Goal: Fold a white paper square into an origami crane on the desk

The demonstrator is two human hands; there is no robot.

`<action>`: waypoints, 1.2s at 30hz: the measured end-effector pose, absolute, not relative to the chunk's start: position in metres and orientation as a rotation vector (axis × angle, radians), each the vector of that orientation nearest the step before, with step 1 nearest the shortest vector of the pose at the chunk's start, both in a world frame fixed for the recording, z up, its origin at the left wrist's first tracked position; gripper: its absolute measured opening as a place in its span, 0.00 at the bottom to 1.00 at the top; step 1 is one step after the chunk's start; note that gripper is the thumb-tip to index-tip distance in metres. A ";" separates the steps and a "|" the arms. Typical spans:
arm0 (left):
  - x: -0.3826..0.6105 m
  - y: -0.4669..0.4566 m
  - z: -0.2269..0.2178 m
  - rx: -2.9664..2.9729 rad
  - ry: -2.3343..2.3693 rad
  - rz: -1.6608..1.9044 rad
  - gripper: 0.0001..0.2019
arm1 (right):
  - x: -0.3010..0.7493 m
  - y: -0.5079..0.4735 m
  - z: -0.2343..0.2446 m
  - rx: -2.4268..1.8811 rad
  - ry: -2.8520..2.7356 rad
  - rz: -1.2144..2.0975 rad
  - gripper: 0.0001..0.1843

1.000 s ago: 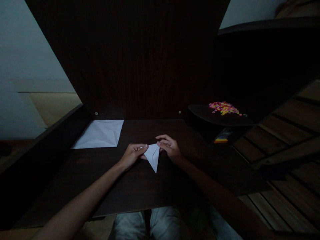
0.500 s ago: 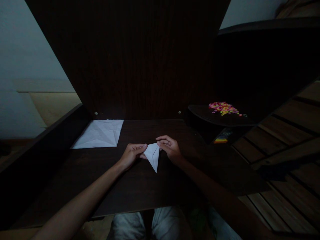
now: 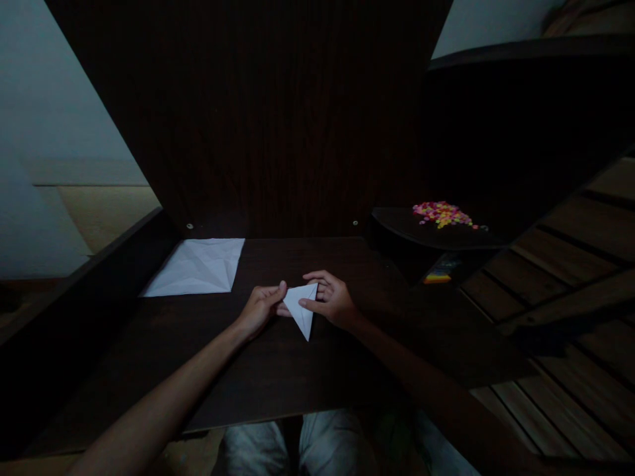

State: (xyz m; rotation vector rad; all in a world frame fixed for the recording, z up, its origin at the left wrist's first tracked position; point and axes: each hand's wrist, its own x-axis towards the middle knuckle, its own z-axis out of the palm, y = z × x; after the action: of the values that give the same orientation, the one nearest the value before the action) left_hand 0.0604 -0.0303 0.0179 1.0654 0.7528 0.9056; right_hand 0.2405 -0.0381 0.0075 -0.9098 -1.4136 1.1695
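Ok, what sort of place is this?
Probably a dimly lit room, perhaps in a home, at a desk: a dark wood-grain desktop with a tall back panel behind it, and a curved side shelf bearing small colourful pieces.

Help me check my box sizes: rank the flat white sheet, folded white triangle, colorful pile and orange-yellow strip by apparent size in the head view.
1. Flat white sheet
2. Folded white triangle and colorful pile: too alike to rank
3. Orange-yellow strip
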 end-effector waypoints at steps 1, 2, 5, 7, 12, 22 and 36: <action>0.060 -0.030 0.017 1.062 0.751 0.900 0.25 | 0.240 -0.038 0.007 -0.911 -1.413 1.161 0.28; 0.060 -0.030 0.016 1.062 0.749 0.897 0.25 | 0.239 -0.038 0.006 -0.910 -1.411 1.156 0.27; 0.058 -0.029 0.013 1.084 0.775 0.905 0.23 | 0.239 -0.036 0.004 -0.895 -1.387 1.176 0.27; 0.057 -0.029 0.013 1.110 0.801 0.910 0.29 | 0.240 -0.035 0.004 -0.885 -1.363 1.202 0.25; 0.056 -0.029 0.015 1.157 0.793 0.936 0.40 | 0.246 -0.036 0.009 -0.873 -1.392 1.230 0.18; 0.056 -0.029 0.017 1.327 0.905 0.943 0.19 | 0.241 -0.034 0.012 -0.971 -1.383 1.080 0.12; 0.057 -0.032 0.019 1.498 0.961 1.088 0.19 | 0.247 -0.034 0.010 -0.921 -1.425 1.197 0.22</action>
State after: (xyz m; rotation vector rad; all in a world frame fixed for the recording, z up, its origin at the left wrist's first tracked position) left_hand 0.0567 -0.0323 0.0194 1.4979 0.9609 1.0877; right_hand 0.2468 -0.0338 0.0104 -0.9215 -1.4252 1.1973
